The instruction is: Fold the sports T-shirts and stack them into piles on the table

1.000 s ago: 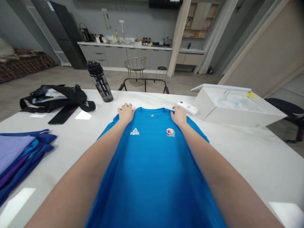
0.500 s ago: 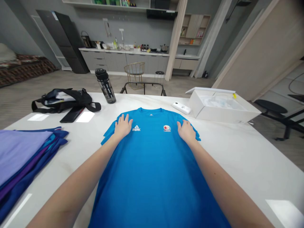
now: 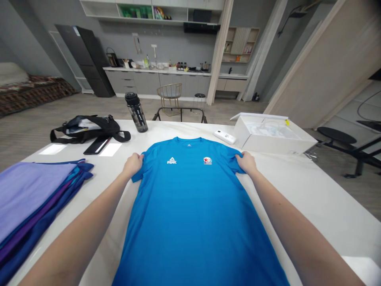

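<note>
A blue T-shirt (image 3: 190,198) lies spread front side up on the white table (image 3: 297,190), its collar pointing away from me. White and red prints mark its chest. My left hand (image 3: 133,163) is closed on the edge of the left sleeve. Over on the other side, my right hand (image 3: 247,162) pinches the right sleeve, which bunches a little at the fingers. The shirt's lower end runs out of view towards me.
Folded clothes (image 3: 35,190) are stacked at the left. Behind them are a black bag (image 3: 89,129), a phone (image 3: 97,145) and a dark bottle (image 3: 137,113). A white device (image 3: 225,137) and an open white box (image 3: 274,135) stand at the back right.
Both hands have moved outward from lying flat on the shirt's shoulders to gripping the sleeves. The sleeves are drawn out sideways. The view has tilted up slightly.
</note>
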Tool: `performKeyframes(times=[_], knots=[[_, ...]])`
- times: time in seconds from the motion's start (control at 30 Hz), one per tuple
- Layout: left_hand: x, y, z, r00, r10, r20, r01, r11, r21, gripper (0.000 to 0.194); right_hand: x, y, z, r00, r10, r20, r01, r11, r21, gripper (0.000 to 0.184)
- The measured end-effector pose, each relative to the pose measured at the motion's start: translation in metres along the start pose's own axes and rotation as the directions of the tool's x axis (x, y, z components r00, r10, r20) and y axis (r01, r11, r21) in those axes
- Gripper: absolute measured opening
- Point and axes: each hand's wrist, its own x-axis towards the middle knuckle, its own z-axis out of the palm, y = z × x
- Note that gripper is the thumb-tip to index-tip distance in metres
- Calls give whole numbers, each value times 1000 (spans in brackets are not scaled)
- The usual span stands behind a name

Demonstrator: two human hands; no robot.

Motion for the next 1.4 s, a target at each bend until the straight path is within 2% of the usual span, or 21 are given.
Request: performKeyframes(times=[0.07,0.17,0.33,0.4,0.47,0.53,0.6,0.63,0.67,0.7,0.73,0.83,0.93,1.03,1.23,1.4], knots=[[5,-5,-5,997,15,-72,-19,998,-55,42,8,3,-2,998,2,-65,2,998,66,38],[17,-17,-14,993,24,-115,-30,998,-50,40,21,13,-4,996,25,-85,-18,996,93,34],[38,-36,-24,994,-6,-110,4,1000,-15,39,30,33,-2,994,28,-106,-23,999,47,27],[38,-40,-27,993,-40,-110,39,999,-4,39,27,36,-1,993,35,-113,-34,999,12,32],[31,-37,-29,985,-45,-168,54,997,47,40,19,33,-2,985,11,-172,-22,998,-63,39],[20,-24,-29,959,58,-277,-19,989,144,41,10,19,-3,954,-94,-285,49,986,-160,44],[9,2,-23,910,274,-312,-197,946,258,43,0,-6,1,907,-276,-318,211,952,-223,44],[4,18,-18,886,389,-255,-312,904,294,45,-5,-23,5,892,-365,-267,314,925,-215,42],[0,36,-11,855,486,-179,-420,853,310,47,-9,-41,11,876,-454,-163,427,887,-173,42],[-3,55,-2,829,550,-102,-500,810,306,48,-13,-60,20,858,-509,-69,500,859,-112,44],[-5,73,8,820,570,-48,-535,794,288,50,-17,-79,30,845,-535,23,535,843,-58,47],[-3,118,41,868,490,83,-495,838,229,65,-23,-125,62,850,-499,170,511,859,-30,58],[10,141,65,898,408,167,-434,884,173,76,-17,-148,86,881,-420,218,450,886,-111,69],[31,148,77,903,395,172,-420,895,151,79,-3,-153,95,887,-395,238,434,889,-144,78],[70,155,83,891,427,155,-448,884,137,79,23,-154,100,883,-411,228,447,883,-142,83],[79,159,85,873,464,150,-484,862,152,76,29,-158,100,877,-430,214,457,884,-99,81]])
